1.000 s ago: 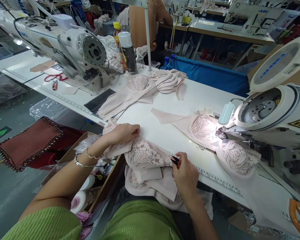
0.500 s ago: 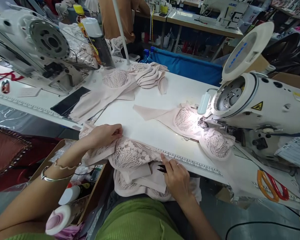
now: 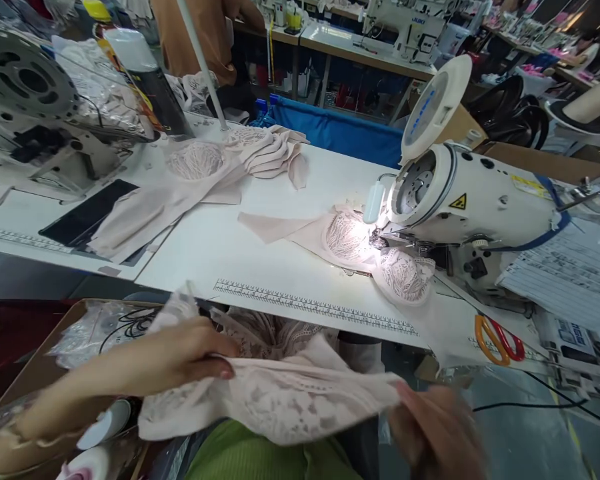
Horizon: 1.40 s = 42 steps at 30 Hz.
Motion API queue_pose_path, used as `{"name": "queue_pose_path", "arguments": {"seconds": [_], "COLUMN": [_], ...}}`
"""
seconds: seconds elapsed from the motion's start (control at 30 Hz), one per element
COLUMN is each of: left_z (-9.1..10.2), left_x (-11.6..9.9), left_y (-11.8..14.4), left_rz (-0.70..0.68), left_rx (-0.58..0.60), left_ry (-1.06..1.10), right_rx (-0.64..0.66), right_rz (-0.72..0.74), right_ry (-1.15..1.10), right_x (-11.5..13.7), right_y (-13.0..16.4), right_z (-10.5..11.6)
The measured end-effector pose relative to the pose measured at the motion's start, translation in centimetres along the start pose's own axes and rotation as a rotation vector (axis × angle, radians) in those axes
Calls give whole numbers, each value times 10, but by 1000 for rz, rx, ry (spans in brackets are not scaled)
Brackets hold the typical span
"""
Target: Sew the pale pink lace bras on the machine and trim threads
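A pale pink lace bra [image 3: 300,400] is stretched between my two hands, over my lap and in front of the table edge. My left hand [image 3: 195,350] pinches its upper edge at the left. At the other end my right hand [image 3: 433,423], smeared by motion, grips the bra's edge between thumb and fingers. Whether the small black snips are still in that hand cannot be seen. More lace pieces [image 3: 280,333] lie beneath on my lap. Another bra [image 3: 345,237] sits under the lit needle area of the sewing machine [image 3: 480,200].
A ruler strip [image 3: 315,307] runs along the table's front edge. Orange and red-handled scissors [image 3: 493,340] lie at the right. Stacked bra parts [image 3: 270,153], a black phone-like slab [image 3: 87,213] and a spray can [image 3: 150,80] are at the left. A box [image 3: 75,333] holds bottles and plastic bags.
Both hands have left the tabletop and drawn the bra down over my lap, stretching it sideways. My right hand has moved right. The view has turned to the right, and the ruler is uncovered.
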<state>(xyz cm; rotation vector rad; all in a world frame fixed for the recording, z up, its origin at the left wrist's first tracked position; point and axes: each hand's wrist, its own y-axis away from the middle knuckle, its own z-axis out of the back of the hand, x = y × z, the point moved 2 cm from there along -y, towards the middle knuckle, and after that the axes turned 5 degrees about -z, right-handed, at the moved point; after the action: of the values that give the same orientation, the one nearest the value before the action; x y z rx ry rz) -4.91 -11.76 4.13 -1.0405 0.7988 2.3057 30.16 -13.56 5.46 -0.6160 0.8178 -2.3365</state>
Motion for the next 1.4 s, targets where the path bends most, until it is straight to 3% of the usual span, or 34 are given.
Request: {"name": "queue_pose_path", "arguments": {"seconds": [0.07,0.13,0.17,0.27,0.37,0.43,0.53,0.63,0.7,0.77,0.83,0.97,1.03,1.13,1.3,1.4], "left_z": [-26,-52,-64,-95,-119,-132,-140,-124,-97,-63,-31,5,16,29,37,33], "left_x": [-10,-8,-3,17,36,42,39,21,4,-11,-21,-25,-23,-23,-27,-27], "left_y": [-24,-51,-62,-82,-89,-91,-97,-115,-138,-168,-199,-248,-264,-275,-271,-265], "left_rz": [-71,-49,3,136,121,-5,-402,-815,-907,-762,-619,-607,-601,-585,-627,-644], "left_rx": [-40,-38,-35,-37,-84,-241,-536,-581,-522,-502,-528,-421,-363,-366,-375,-358], "left_ry": [-57,-182,-281,-524,-602,-689,-824,-885,-920,-902,-898,-935,-887,-791,-659,-719], "right_rx": [6,52,93,154,295,329,331,334,324,316,389,500,499,509,554,581], "right_rz": [-88,-41,46,92,-41,-135,-229,-327,-429,-502,-514,-467,-453,-459,-428,-394], "right_ry": [84,116,103,126,121,81,0,25,145,322,428,429,416,418,447,451], "right_x": [-3,-6,-8,-21,-34,-41,-58,-92,-123,-152,-177,-205,-210,-213,-211,-212], "right_y": [4,3,2,-2,3,7,1,-26,-52,-78,-98,-116,-116,-114,-115,-116], "right_z": [26,27,17,-28,-68,-79,-78,-74,-75,-80,-91,-110,-114,-115,-115,-116]}}
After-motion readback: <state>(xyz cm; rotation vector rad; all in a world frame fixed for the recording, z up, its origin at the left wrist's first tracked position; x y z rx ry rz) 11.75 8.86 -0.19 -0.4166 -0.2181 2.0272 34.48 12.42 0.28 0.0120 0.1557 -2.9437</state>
